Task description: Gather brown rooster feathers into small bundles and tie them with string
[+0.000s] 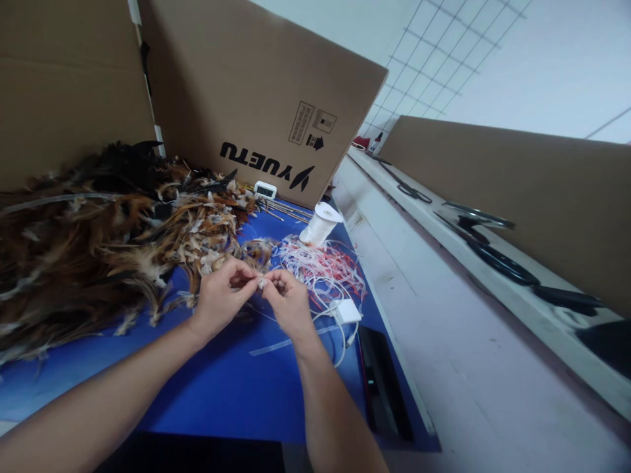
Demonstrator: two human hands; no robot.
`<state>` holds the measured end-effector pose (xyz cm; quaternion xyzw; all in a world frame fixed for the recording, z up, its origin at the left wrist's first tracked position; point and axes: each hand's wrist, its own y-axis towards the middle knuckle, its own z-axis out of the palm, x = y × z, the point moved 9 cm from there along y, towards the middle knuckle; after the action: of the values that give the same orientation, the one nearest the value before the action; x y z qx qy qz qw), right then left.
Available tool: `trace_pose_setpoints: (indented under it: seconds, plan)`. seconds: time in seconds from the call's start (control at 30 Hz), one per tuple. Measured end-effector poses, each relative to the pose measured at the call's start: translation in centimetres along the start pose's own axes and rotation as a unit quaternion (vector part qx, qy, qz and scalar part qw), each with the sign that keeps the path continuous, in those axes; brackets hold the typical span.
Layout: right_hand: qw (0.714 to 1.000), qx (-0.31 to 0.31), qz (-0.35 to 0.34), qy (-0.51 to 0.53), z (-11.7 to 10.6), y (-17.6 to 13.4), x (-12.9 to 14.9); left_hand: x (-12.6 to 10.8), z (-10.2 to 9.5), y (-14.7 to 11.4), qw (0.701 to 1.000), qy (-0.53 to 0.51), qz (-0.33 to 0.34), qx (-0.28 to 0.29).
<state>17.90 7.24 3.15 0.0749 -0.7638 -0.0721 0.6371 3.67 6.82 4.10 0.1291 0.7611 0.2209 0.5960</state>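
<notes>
Above the blue tabletop [221,394], noted a small pale item [261,282], too small to identify, pinched by left hand [224,292] and right hand [290,302], close together. Observed feather pile [148,243] leftward, white spool [319,226] and tangled strips [340,269] rightward.

Workshop, seemingly (feathers [197,223], spool [318,230]).

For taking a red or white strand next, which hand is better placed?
Probably the right hand: it is nearer the tangled strands, while the left hand is beside the feathers. Both hands seem occupied.
</notes>
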Motion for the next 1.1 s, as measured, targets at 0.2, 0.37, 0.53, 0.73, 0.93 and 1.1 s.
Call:
trace_pose_setpoints:
  seconds: [0.2, 0.37, 0.53, 0.73, 0.93, 1.1]
  plan:
    - [0.998, -0.009, -0.03, -0.046, 0.02, -0.18, 0.42, -0.38, 0.02, 0.03, 0.999, 0.011, 0.031, -0.011]
    - [0.997, -0.022, -0.032, -0.06, -0.14, -0.24, 0.39, -0.42, -0.16, 0.16, 0.999, 0.004, 0.039, -0.024]
    - [0.998, -0.022, -0.029, -0.05, -0.14, -0.18, 0.21, -0.14, -0.09, 0.19, 0.999, -0.011, 0.038, -0.023]
    - [0.997, -0.026, -0.033, -0.061, -0.2, -0.19, 0.44, -0.08, -0.05, 0.12, 0.998, -0.018, 0.047, -0.023]
    - [0.996, -0.026, -0.033, -0.074, -0.43, -0.19, 0.8, -0.09, 0.19, 0.17, 0.998, -0.019, 0.055, -0.01]
    - [0.998, -0.019, -0.031, -0.044, -0.23, -0.14, 0.53, -0.66, -0.04, 0.35, 0.997, 0.003, 0.071, -0.015]
